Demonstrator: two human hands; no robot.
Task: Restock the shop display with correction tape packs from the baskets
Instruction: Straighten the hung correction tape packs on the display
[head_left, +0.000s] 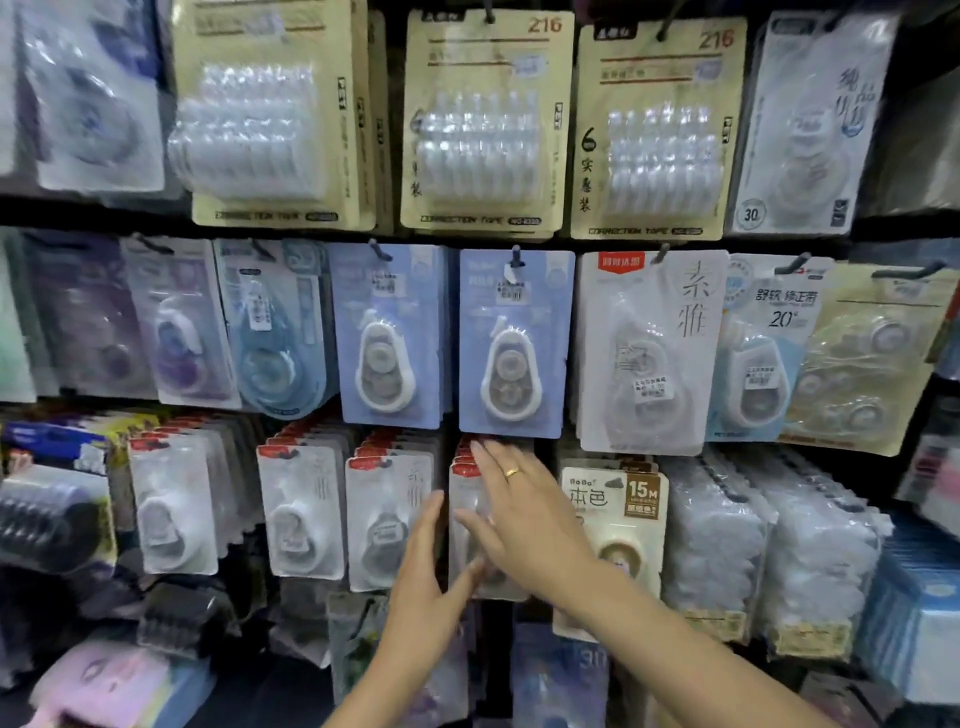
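Packs crowd the display (483, 239) on every side of you, hung in rows on pegs with almost no bare board between them. The only dark gaps run as thin strips between the rows and as a narrow slot just below your hands. Above your hands, the blue pack (511, 343) hangs with its lower edge just over your right fingertips. To the right, the BoBo pack (623, 512) sits just beside your right wrist. To the left, the grey pack (387, 525) hangs just beside your left fingers.

Your right hand (524, 514) is spread flat, fingers extended, with a gold ring (512, 472) on one finger. It lies over the front of the red-topped stack (465, 470), covering most of the front pack. Your left hand (423, 577) is open too, fingers straight and pointing up, at the stack's left edge and lower corner. Its fingertips reach along the gap between that stack and the grey pack. Neither hand is closed round a pack; whether the palms press the plastic you cannot tell from here. The stack hangs in the third row down, near the middle, directly beneath the blue pack. Both forearms rise from the bottom edge, the right crossing in front of lower packs.
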